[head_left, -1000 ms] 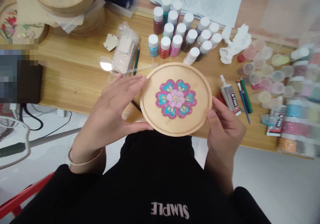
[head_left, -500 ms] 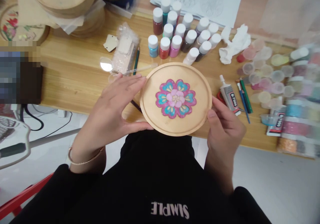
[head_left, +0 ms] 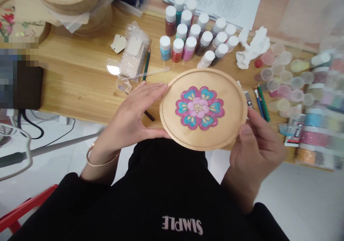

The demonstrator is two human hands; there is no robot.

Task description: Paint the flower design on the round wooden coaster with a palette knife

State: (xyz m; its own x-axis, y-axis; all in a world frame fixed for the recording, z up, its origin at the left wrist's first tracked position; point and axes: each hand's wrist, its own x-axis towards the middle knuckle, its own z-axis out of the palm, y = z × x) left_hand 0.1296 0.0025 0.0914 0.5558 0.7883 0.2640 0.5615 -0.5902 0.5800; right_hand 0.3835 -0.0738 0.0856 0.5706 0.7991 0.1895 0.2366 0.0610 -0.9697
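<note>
A round wooden plate with a raised rim is held up over the table's front edge, its face toward me. On it is a painted flower with blue and magenta petals around a pink middle. My right hand pinches the plate's right rim, thumb in front and fingers behind. The left rim rests between the thumb and outstretched fingers of my left hand; these fingertips are partly hidden at the rim. A dark pencil-like stick lies just beyond my left hand.
Several white-capped paint bottles stand behind the plate. Crumpled tissue, small plastic cups, brushes and a glue tube lie to the right. Round wooden boxes are stacked at back left.
The plate has moved right and a little nearer the camera, both hands going with it. It now covers most of the grey glue tube behind it.
</note>
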